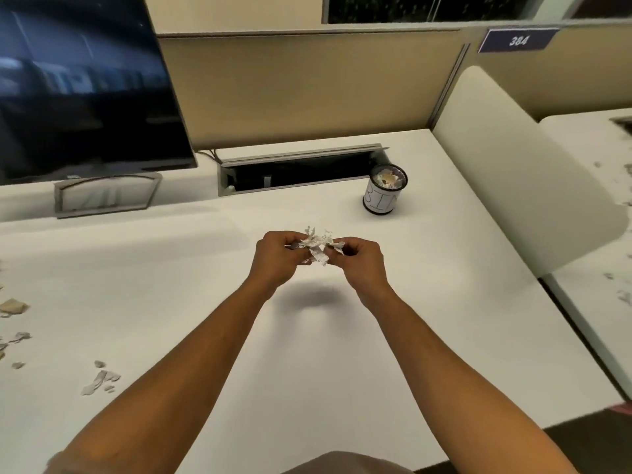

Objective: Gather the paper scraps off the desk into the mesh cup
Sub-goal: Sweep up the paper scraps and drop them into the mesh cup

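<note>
Looking down from the head camera, I see the white table (342, 336) filling most of the frame, with a dark monitor (85, 87) on its stand at the upper left and a tan partition wall (307, 87) running across the top. A pale rounded divider panel (513, 172) stands at the right edge of the table, and beyond it a second surface at the far right is littered with bits. An open cable tray (297, 171) sits recessed in the table just below the partition. My left hand (277, 258) and right hand (362, 261) meet above the middle of the frame, raised off the table with a shadow beneath them; the fingers of both are curled in and pinching a crumpled bunch of paper scraps (318, 246) between them. The mesh cup (384, 191) stands upright toward the upper right of centre, just in front of the tray's right end, apart from my hands, with paper already showing at its rim and a white label around its side. More loose scraps (101, 379) lie on the table at the lower left, and others along the left edge.
</note>
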Demonstrator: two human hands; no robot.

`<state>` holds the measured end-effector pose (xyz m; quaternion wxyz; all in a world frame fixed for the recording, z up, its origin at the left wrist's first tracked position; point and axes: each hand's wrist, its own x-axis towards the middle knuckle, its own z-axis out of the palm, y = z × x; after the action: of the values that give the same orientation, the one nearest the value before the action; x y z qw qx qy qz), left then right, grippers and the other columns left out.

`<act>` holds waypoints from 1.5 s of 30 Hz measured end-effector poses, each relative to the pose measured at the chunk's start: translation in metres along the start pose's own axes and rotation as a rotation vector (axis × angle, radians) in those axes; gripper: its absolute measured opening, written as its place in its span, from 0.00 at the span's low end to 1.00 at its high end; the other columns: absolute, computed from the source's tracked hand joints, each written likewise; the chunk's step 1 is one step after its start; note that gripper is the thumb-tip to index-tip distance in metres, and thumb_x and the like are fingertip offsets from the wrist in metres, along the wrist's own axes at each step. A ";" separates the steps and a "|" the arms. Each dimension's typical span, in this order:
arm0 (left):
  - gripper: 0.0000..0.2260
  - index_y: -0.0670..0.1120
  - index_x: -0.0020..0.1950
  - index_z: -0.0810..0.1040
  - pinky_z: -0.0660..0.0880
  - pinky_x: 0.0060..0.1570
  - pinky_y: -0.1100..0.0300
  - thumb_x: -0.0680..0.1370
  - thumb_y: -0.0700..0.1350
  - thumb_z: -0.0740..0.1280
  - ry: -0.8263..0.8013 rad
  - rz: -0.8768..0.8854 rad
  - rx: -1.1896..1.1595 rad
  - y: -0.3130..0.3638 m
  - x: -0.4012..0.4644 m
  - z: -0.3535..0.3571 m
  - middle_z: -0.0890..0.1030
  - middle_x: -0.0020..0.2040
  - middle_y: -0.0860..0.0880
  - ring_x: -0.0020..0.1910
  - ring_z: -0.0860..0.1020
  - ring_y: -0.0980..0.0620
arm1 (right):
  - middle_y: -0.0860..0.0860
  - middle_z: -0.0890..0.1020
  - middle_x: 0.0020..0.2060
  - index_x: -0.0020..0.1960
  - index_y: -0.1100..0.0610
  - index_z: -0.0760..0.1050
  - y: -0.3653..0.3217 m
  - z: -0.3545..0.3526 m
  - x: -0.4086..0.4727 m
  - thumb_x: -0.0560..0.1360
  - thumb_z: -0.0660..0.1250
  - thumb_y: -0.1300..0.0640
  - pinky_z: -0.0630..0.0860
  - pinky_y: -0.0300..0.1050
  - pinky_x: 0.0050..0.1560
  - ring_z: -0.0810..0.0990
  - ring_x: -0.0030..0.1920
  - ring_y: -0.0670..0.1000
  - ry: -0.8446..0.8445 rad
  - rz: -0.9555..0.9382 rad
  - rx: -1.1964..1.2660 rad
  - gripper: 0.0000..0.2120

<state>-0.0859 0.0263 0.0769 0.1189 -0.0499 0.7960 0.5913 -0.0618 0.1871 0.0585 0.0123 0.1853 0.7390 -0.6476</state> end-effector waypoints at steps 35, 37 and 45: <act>0.03 0.43 0.43 0.75 0.73 0.36 0.53 0.74 0.35 0.66 -0.094 0.230 1.081 0.120 0.219 0.193 0.73 0.42 0.44 0.36 0.74 0.45 | 0.54 0.74 0.41 0.47 0.60 0.77 -0.076 -0.124 0.224 0.74 0.66 0.63 0.68 0.42 0.37 0.72 0.37 0.54 -0.193 -0.230 -1.009 0.03; 0.02 0.42 0.46 0.76 0.73 0.36 0.54 0.75 0.36 0.66 -0.116 0.245 1.101 0.118 0.222 0.196 0.74 0.42 0.44 0.36 0.74 0.46 | 0.54 0.75 0.42 0.47 0.59 0.75 -0.081 -0.130 0.225 0.75 0.63 0.65 0.66 0.39 0.31 0.72 0.34 0.51 -0.241 -0.229 -1.030 0.04; 0.06 0.42 0.51 0.76 0.67 0.32 0.58 0.76 0.35 0.63 -0.184 0.266 1.136 0.112 0.225 0.206 0.67 0.33 0.50 0.29 0.68 0.53 | 0.57 0.79 0.46 0.49 0.58 0.75 -0.075 -0.128 0.227 0.73 0.65 0.69 0.72 0.44 0.41 0.74 0.40 0.55 -0.085 -0.266 -0.983 0.08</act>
<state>-0.3012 0.2700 0.0688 0.1206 0.1732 0.9739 0.0840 -0.2665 0.3613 0.0924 0.0453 0.0355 0.9724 -0.2262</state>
